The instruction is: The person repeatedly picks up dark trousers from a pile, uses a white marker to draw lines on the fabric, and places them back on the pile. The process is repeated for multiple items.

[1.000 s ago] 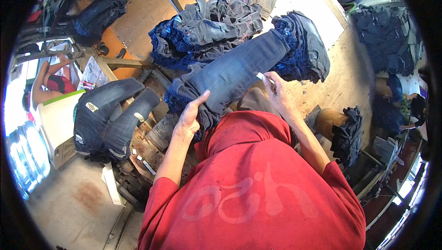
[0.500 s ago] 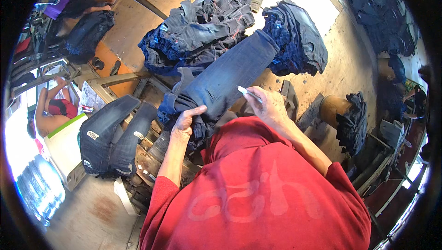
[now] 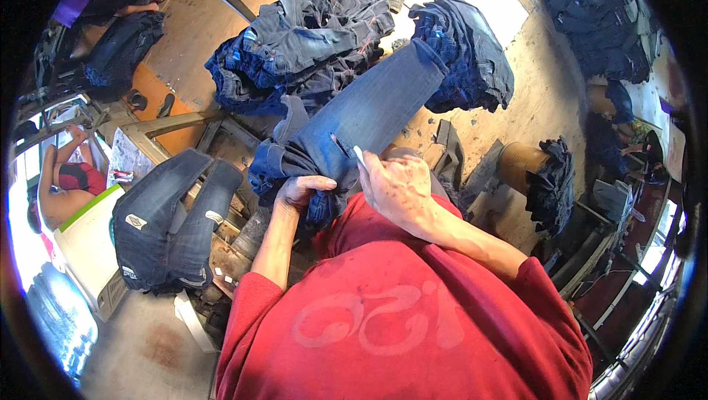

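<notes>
A pair of dark blue jeans (image 3: 372, 105) lies in front of me, one leg stretched out toward the upper right. My left hand (image 3: 304, 189) is closed on its bunched near end, the thumb lying over the cloth. Between the fingers of my right hand (image 3: 399, 188) is a slim, whitish stick-shaped tool (image 3: 359, 155); its exact kind I cannot make out. The tool's pale tip is at a small dark worn patch (image 3: 343, 143) on the leg, right of my left hand. Whether the tip touches the cloth is unclear.
Heaps of dark jeans (image 3: 295, 50) and a folded stack (image 3: 472, 57) lie beyond. Another pair of jeans (image 3: 166, 227) is draped at left. On the right, dark cloth hangs on a tan cylinder (image 3: 518, 164). Other people (image 3: 74, 179) sit at the far left.
My right hand has moved left and nearer to my left hand, bringing the tool to the worn patch. My left hand keeps its hold. The whole view has shifted slightly.
</notes>
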The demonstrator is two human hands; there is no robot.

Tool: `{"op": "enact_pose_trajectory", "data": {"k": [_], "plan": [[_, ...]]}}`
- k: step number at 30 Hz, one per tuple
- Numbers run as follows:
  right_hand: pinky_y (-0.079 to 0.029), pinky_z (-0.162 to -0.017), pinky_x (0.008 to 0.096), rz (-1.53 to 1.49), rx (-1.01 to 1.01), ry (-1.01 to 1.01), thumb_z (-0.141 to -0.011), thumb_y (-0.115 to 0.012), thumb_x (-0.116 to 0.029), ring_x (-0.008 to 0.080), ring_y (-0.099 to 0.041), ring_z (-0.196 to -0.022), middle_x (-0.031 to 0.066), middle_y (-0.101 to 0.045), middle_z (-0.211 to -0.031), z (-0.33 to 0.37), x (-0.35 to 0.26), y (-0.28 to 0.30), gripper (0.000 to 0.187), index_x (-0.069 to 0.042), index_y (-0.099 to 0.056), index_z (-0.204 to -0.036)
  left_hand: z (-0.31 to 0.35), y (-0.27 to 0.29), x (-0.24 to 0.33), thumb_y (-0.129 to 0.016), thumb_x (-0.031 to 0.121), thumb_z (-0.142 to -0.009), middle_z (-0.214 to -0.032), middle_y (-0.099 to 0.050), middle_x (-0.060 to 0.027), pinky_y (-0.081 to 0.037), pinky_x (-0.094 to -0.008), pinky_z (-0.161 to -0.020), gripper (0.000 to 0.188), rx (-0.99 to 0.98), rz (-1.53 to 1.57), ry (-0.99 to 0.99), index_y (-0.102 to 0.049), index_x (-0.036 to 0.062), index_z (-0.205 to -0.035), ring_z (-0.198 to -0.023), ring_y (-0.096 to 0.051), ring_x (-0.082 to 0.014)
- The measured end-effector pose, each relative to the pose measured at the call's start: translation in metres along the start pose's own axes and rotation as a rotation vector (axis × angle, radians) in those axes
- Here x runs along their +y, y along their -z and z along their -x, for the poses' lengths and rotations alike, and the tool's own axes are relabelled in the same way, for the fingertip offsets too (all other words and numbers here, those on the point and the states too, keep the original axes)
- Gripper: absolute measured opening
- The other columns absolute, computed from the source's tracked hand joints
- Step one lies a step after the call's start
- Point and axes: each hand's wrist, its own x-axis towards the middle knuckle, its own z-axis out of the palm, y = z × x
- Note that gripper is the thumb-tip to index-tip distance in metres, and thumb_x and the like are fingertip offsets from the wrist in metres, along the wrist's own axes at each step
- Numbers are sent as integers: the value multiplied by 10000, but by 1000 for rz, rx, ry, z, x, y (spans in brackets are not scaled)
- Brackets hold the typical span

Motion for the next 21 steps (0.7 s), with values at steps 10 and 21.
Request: {"op": "enact_pose_trajectory", "data": {"k": [10,21], "plan": [[-505,-518,444,23,-105,59,-975,-699,-213,293,-661,-487,111,-644,-561,-6,-15,-1,150,-71,-672,-933,18,-36,22,-766,59,-753,-1216,-774,-156,-539,-416,-1084,485,65,-25,-75,-731,-95,-1211,-1120,-730,-281],[-556,-545,479,-265,-366,236,-983,-643,-234,341,-720,-568,155,-686,-615,-17,21,27,177,-72,-665,-917,9,-29,12,-819,48,-612,-1427,-684,-143,-431,-413,-1236,894,104,-76,-247,-585,-42,-1470,-1306,-649,-294]]}}
